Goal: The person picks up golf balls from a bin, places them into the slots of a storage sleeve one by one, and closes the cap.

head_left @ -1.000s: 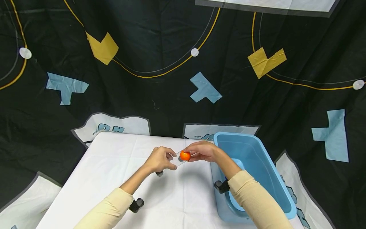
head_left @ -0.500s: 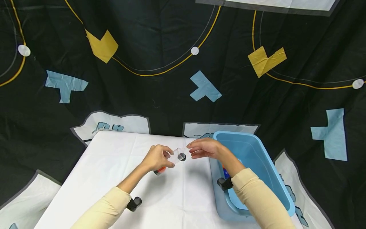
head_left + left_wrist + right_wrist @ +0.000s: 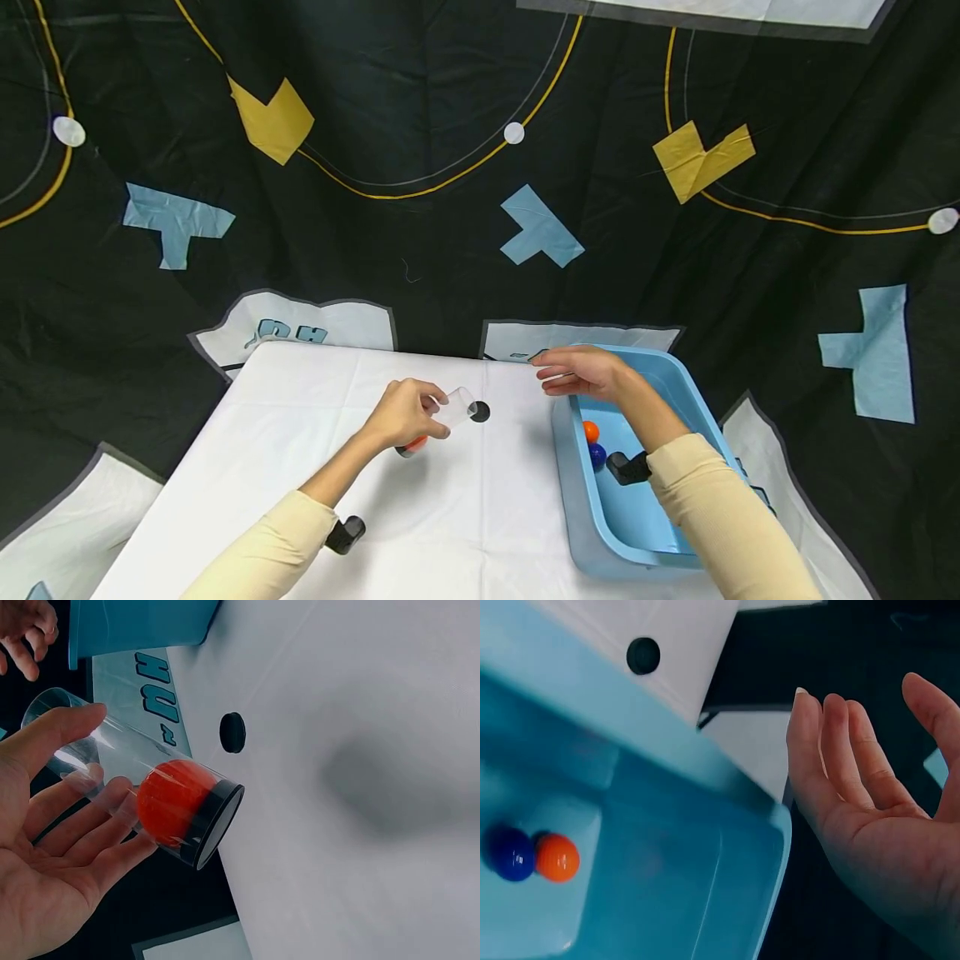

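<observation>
My left hand (image 3: 408,414) grips a clear plastic tube (image 3: 116,742) between thumb and fingers, above the white table. The tube lies tilted in the hand, its black end cap (image 3: 219,825) lower than its open mouth. Inside, down against that cap, rests an orange ball (image 3: 171,799). A loose round black cap (image 3: 482,412) lies on the table just beyond the tube. Over the far left part of the blue bin's rim (image 3: 573,500) is my right hand (image 3: 581,371), fingers extended and nothing in it.
In the bin, an orange ball (image 3: 557,857) and a dark blue ball (image 3: 512,853) lie side by side on the floor. Behind the white table (image 3: 315,400) hangs a black cloth (image 3: 420,267) with tape shapes.
The orange ball has left my right hand and dropped into the tube. My right hand has moved right to the bin, while the left hand with the tube has shifted slightly left.
</observation>
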### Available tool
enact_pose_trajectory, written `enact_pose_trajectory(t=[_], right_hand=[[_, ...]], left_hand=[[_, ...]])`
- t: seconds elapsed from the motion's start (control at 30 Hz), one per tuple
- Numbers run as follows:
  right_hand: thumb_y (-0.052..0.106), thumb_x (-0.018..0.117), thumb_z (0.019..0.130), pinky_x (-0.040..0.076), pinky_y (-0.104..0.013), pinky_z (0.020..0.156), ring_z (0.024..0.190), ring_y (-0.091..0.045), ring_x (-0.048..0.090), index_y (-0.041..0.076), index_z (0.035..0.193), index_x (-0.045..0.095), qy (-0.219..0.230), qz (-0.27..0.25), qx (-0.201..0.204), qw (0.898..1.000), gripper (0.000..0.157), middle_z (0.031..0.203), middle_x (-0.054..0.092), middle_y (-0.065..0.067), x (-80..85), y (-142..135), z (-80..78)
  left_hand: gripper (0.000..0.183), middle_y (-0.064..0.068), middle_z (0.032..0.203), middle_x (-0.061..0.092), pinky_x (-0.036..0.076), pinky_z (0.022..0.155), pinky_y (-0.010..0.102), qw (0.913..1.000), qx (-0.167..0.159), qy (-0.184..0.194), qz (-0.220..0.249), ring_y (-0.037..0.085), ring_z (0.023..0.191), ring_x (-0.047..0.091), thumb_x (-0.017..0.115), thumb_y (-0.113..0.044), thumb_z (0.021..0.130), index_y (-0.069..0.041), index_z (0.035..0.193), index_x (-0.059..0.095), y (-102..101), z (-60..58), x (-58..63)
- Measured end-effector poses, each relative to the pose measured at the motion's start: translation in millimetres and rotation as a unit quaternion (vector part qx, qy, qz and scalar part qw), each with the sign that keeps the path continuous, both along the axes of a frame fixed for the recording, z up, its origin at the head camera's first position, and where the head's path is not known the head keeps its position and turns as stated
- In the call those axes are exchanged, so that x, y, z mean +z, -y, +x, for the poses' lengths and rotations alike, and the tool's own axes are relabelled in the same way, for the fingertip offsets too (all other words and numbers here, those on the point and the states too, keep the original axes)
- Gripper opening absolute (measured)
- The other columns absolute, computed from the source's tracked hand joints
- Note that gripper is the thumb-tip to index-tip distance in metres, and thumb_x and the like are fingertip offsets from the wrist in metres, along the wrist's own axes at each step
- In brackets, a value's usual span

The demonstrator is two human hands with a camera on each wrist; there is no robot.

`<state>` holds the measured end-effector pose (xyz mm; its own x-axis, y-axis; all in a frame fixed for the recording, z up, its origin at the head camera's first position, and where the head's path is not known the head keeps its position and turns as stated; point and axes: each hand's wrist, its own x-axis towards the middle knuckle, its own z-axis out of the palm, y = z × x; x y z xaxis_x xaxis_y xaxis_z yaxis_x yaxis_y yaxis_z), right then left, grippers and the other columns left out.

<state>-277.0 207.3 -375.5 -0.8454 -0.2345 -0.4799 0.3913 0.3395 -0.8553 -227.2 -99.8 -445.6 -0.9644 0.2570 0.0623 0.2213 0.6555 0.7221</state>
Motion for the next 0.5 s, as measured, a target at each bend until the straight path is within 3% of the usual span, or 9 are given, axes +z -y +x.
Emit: enact_pose_trajectory(t=[0.13, 0.33, 0.5], right_hand=[[0.027, 0.062, 0.101, 0.054, -0.041, 0.1, 0.105, -0.024, 0.071, -0.003, 0.141, 0.051, -0.004, -0.004, -0.001, 1.0, 0.051, 0.142, 0.055, -0.026, -1.2, -19, -1.4], [0.027, 0.056, 0.104, 0.051, -0.043, 0.104, 0.118, -0.03, 0.066, -0.003, 0.145, 0.047, -0.011, 0.004, 0.0, 1.0, 0.052, 0.15, 0.047, -0.03, -7.6, -45, -1.5], [0.025, 0.061, 0.101, 0.057, -0.037, 0.096, 0.103, -0.024, 0.072, -0.003, 0.147, 0.042, 0.006, 0.03, -0.049, 0.998, 0.057, 0.148, 0.049, -0.03, -17.7, -61, 2.2]], left_hand=[[0.037, 0.002, 0.082, 0.074, 0.055, 0.075, 0.032, 1.0, 0.005, 0.003, -0.004, 0.009, 0.077, 0.065, 0.092, -0.015, 0.062, -0.012, 0.096, 0.078, 1, 0.2, -1.0], [0.035, 0.0, 0.082, 0.074, 0.054, 0.076, 0.032, 0.9999, 0.01, 0.002, -0.011, 0.01, 0.079, 0.065, 0.092, -0.016, 0.062, -0.014, 0.095, 0.078, 3, -0.7, -3.2], [0.035, 0.001, 0.082, 0.073, 0.054, 0.075, 0.032, 0.9999, 0.007, 0.005, -0.008, 0.011, 0.079, 0.064, 0.092, -0.015, 0.062, -0.013, 0.095, 0.078, 2, -1.8, -3.3]])
